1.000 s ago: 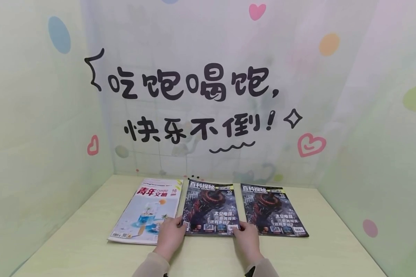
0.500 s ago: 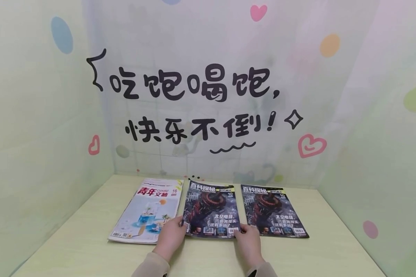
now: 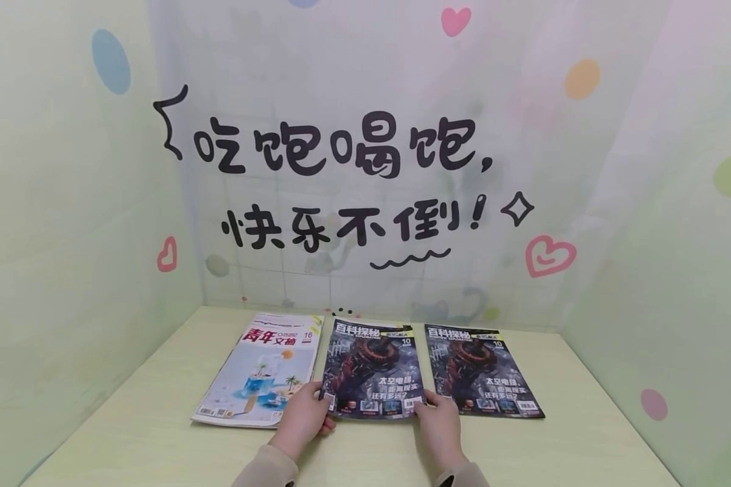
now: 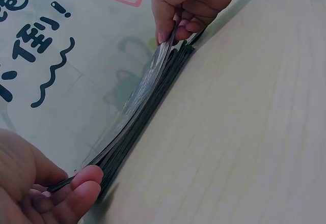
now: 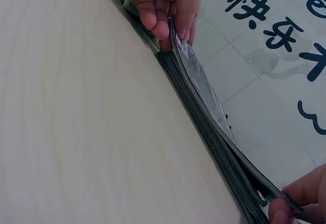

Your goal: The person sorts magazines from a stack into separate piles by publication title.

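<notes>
A dark magazine with white and yellow lettering lies in the middle of the row. My left hand pinches its near left corner and my right hand pinches its near right corner. In the left wrist view, the magazine's near edge is lifted a little and bows between the hands. Beneath it sits a stack of dark-edged magazines, with a narrow gap at both corners. Left-hand fingertips curl under the corner there. In the right wrist view, the right thumb and fingers squeeze the opposite corner.
A white magazine pile with red lettering lies beside the left hand. Another dark magazine with the same cover is at the right. All are on a pale wooden table, enclosed by printed fabric walls.
The middle magazine's near edge has come up slightly and toward me, with both hands still at its corners. Left-hand fingers now show below the corner. The view has shifted slightly.
</notes>
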Tool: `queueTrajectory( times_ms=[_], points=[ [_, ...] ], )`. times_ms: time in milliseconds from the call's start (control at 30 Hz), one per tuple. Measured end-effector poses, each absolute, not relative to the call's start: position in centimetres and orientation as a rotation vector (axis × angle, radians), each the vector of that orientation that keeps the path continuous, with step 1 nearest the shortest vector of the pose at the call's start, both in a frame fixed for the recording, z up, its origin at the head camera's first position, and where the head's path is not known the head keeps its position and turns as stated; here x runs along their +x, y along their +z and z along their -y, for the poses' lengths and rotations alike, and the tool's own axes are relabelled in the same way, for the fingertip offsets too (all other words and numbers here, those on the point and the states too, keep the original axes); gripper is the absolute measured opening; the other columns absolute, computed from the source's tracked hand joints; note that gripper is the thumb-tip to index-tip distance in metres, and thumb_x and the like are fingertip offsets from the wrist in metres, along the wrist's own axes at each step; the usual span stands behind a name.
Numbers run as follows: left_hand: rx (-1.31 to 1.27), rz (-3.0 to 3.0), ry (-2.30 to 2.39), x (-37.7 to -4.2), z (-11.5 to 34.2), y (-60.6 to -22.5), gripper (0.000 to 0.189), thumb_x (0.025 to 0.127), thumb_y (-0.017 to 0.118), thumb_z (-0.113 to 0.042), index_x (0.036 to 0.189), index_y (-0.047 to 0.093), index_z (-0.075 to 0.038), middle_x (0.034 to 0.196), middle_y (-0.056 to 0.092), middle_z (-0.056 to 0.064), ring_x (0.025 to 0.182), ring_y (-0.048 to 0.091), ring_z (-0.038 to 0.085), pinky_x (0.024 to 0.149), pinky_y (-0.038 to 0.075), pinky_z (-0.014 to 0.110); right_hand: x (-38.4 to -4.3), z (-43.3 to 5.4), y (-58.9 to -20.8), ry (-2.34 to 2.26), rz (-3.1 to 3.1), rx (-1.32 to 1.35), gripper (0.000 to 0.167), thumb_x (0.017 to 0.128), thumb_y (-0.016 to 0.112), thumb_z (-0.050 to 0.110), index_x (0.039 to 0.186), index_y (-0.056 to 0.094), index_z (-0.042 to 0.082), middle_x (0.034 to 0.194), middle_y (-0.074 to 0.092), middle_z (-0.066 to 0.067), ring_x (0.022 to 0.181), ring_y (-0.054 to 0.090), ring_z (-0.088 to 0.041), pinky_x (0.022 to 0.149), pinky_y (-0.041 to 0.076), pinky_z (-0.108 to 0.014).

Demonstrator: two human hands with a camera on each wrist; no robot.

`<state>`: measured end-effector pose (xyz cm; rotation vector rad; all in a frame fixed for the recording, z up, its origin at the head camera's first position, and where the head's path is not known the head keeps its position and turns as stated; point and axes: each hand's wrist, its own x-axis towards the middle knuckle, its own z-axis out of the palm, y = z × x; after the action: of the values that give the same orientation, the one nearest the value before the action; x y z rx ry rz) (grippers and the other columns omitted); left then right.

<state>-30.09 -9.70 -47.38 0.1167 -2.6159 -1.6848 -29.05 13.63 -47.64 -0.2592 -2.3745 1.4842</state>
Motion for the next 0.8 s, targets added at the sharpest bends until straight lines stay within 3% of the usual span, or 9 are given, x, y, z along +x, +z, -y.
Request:
queueTrajectory(
  times_ms=[133,233,400,567,800],
  points=[
    [0.137,2.6,-1.739,-30.1,9.6,-47.5,0.05,0.094,0.049,-0.007,0.139,0.036,0.012,0.066,0.061,0.009,0.05,0.061,0.014,0.046,0.054,0.029,-29.0,-13.8,-47.7,1.526,2.353,-0.265,0.037,0.082,0.064,0.003,0.114,0.062,-0.015,0.109,0.064,-0.027,0.105,0.058,-0.038,0.09,0.05,-0.048],
    [0.145,2.601,-1.75,-30.1,9.5,-47.6,0.05,0.094,0.049,-0.007,0.14,0.035,0.01,0.066,0.061,0.009,0.05,0.061,0.014,0.046,0.054,0.029,-29.0,-14.1,-47.9,1.573,2.36,-0.275,0.036,0.083,0.062,0.003,0.115,0.062,-0.014,0.102,0.064,-0.022,0.085,0.062,-0.027,0.073,0.055,-0.039],
    [0.136,2.574,-1.817,-29.9,9.4,-47.7,0.05,0.095,0.047,-0.005,0.141,0.033,0.009,0.067,0.06,0.012,0.049,0.06,0.015,0.044,0.053,0.029,-28.9,-14.5,-48.3,1.608,2.397,-0.281,0.035,0.086,0.058,0.003,0.116,0.061,-0.014,0.084,0.063,-0.011,0.052,0.056,-0.012,0.05,0.049,-0.027],
    [0.106,2.535,-1.908,-29.5,9.4,-47.5,0.052,0.095,0.046,-0.002,0.142,0.03,0.009,0.069,0.06,0.014,0.048,0.058,0.016,0.044,0.053,0.03,-28.8,-14.7,-48.3,1.583,2.43,-0.265,0.036,0.087,0.056,0.006,0.116,0.061,-0.014,0.076,0.062,-0.007,0.048,0.055,-0.011,0.048,0.049,-0.027],
    [0.121,2.502,-2.007,-29.1,9.5,-47.1,0.053,0.094,0.045,-0.002,0.142,0.027,0.011,0.071,0.061,0.016,0.051,0.06,0.017,0.047,0.055,0.031,-28.9,-14.6,-47.9,1.94,2.233,-0.314,0.036,0.086,0.053,-0.003,0.117,0.055,-0.02,0.068,0.064,-0.009,0.05,0.059,-0.011,0.046,0.051,-0.024]
  ],
)
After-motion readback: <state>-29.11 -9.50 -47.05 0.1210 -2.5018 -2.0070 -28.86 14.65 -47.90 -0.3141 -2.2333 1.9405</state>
